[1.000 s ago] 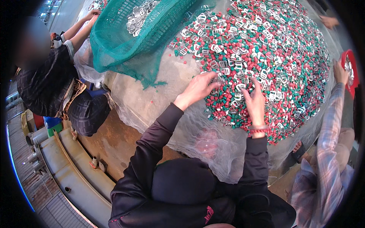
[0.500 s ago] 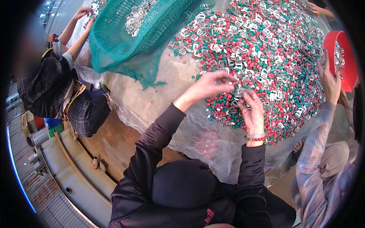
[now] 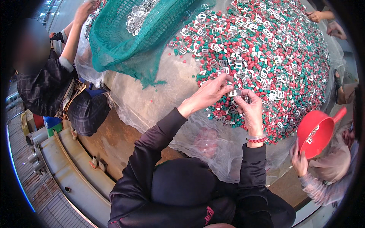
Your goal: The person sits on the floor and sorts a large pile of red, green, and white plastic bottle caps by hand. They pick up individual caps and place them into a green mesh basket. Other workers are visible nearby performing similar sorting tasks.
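Pinched a metal buckle (image 3: 235, 92) in right hand (image 3: 251, 109) — held left hand (image 3: 207, 93) part-open at its edge, above coloured pellets (image 3: 294, 93).

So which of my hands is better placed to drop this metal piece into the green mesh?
Probably your left hand: it's nearer the green mesh and is close to the metal piece. Your right hand, pinching that piece, sits farther away.

Buckles (image 3: 137, 21) in the mesh net (image 3: 110, 51), left of the pebble pile (image 3: 266, 74).
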`<action>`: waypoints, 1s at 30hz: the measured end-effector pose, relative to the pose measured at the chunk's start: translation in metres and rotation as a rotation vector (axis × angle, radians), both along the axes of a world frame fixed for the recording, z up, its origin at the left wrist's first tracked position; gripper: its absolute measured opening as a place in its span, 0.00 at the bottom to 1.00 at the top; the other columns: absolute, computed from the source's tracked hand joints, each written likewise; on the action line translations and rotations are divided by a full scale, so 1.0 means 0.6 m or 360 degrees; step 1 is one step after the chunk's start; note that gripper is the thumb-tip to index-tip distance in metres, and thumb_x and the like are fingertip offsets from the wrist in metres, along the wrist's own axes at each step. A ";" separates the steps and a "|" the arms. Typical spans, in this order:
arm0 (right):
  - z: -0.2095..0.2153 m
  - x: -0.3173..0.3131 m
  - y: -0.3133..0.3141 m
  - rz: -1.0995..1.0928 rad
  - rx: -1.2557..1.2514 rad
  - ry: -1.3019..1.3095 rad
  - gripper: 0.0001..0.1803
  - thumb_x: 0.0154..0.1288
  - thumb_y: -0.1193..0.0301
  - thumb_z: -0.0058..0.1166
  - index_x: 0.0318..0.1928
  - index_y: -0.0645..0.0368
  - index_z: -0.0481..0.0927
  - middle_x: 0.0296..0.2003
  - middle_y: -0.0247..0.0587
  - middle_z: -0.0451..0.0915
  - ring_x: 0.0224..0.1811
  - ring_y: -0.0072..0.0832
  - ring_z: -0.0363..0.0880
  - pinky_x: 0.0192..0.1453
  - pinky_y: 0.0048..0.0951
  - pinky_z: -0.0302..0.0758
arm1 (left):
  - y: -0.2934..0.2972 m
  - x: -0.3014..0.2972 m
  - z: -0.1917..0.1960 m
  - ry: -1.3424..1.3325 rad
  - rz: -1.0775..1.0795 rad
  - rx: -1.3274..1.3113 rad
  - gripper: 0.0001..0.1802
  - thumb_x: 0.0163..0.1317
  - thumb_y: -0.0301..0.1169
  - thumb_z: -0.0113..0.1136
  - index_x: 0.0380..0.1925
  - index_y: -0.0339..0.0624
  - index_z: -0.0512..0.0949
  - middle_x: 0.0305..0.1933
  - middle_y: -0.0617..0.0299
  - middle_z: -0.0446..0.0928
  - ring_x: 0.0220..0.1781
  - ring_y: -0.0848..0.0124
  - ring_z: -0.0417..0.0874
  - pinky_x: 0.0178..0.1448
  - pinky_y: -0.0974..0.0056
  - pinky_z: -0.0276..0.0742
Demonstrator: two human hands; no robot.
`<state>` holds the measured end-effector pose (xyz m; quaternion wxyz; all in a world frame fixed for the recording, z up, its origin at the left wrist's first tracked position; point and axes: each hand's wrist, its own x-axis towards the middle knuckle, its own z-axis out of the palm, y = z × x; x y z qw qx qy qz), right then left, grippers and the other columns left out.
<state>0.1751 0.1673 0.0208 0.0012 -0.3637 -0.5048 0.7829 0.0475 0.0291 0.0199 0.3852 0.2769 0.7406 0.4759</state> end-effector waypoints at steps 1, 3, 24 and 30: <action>0.001 -0.001 0.001 -0.0103 -0.0029 0.0006 0.06 0.61 0.77 0.63 0.34 0.61 0.77 0.22 0.32 0.77 0.16 0.14 0.67 0.19 0.15 0.59 | -0.001 0.004 0.002 -0.0065 0.0110 0.0061 0.14 0.66 0.37 0.58 0.45 0.39 0.77 0.38 0.54 0.81 0.40 0.59 0.84 0.43 0.60 0.77; 0.002 -0.001 0.001 -0.0232 -0.0064 0.0024 0.06 0.61 0.77 0.63 0.33 0.61 0.77 0.21 0.31 0.76 0.15 0.12 0.65 0.18 0.15 0.57 | -0.002 0.008 0.005 0.0370 0.0022 0.0110 0.14 0.65 0.37 0.59 0.45 0.40 0.78 0.38 0.54 0.81 0.39 0.59 0.84 0.42 0.59 0.77; -0.002 0.009 -0.027 -0.0445 -0.0662 0.0149 0.06 0.60 0.79 0.62 0.34 0.60 0.77 0.25 0.35 0.79 0.18 0.15 0.69 0.17 0.16 0.58 | -0.011 -0.008 0.001 0.0469 -0.0163 0.0328 0.10 0.55 0.26 0.65 0.37 0.39 0.76 0.35 0.56 0.75 0.39 0.56 0.79 0.40 0.57 0.74; -0.025 0.028 -0.038 -0.0489 -0.0614 0.0126 0.06 0.62 0.78 0.61 0.34 0.59 0.76 0.23 0.34 0.76 0.16 0.16 0.66 0.17 0.18 0.57 | -0.025 -0.025 0.028 0.0675 -0.0404 0.0207 0.06 0.55 0.24 0.65 0.33 0.38 0.79 0.33 0.59 0.77 0.34 0.61 0.81 0.39 0.59 0.76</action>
